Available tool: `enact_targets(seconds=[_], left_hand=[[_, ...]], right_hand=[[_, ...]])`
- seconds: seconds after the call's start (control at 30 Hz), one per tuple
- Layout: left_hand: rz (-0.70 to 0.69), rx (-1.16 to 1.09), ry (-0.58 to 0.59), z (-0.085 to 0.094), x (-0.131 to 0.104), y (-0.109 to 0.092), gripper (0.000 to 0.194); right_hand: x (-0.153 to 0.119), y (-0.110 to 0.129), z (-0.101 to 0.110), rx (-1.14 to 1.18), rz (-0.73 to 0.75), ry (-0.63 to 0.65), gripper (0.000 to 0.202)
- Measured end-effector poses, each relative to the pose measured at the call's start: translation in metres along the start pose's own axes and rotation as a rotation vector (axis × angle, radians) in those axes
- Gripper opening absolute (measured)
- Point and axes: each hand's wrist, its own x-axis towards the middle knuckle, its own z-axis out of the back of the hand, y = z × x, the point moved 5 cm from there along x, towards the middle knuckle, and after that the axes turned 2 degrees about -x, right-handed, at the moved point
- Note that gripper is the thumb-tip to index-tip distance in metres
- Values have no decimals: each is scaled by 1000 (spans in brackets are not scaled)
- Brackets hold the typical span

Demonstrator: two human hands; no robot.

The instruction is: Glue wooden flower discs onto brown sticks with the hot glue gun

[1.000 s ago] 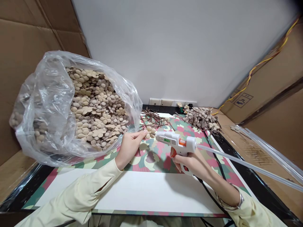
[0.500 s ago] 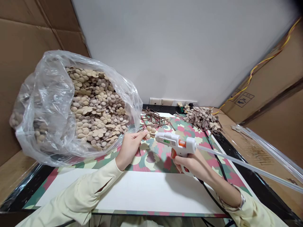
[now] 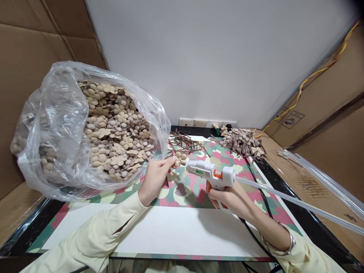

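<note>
Between the thumb and fingers of my left hand is a beige flower piece with rounded petals. A thin brown strip hangs below the same fingers. My right hand is wrapped around the handle of a white hot glue gun with an orange trigger. The gun's nozzle points left, close to the flower piece; whether they touch I cannot tell. A long clear glue stick runs out of the back of the gun toward the right.
A clear plastic bag full of beige flower pieces stands at left. Brown strips lie behind my left hand. At back right is a heap of flowers with strips. Spare glue sticks lie on cardboard at right. A black cord crosses the camouflage mat.
Hardly anything differs. The glue gun's nozzle sits very slightly further left, and both hands keep the same hold.
</note>
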Motion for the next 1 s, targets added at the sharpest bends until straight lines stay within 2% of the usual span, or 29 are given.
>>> enact_targets(seconds=[0.43,0.73,1.0], left_hand=[[47,-56,3,0,0,1,38],[71,-81,9,0,2,4,38],[-2,-191,-9,1,5,-3,30]], right_hand=[[-1,3,0,-8,6,-3,17],[1,-5,-1,-18,11,-2,17],[-2,1,5,4,29,-49,19]])
